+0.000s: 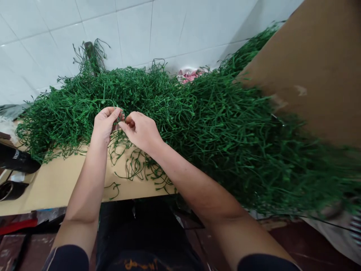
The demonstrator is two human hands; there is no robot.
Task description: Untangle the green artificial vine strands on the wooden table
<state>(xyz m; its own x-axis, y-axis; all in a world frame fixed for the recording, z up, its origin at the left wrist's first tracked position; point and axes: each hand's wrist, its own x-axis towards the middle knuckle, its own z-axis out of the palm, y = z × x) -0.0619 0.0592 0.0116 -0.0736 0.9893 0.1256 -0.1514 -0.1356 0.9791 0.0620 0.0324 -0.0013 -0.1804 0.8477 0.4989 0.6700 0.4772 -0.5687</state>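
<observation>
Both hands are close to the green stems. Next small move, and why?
I'd probably ease the right hand slightly aside while holding the left hand in place: their fingertips nearly meet beside the green stems, so what lies between them is hard to see; a small gap might show it.

Dark short sleeves (67, 259) are worn, and look, left hand (108, 121) and right hand (143, 131) are seen bare! Black clothing (141, 233) is marked by orange lettering (150, 265), partly cropped.
</observation>
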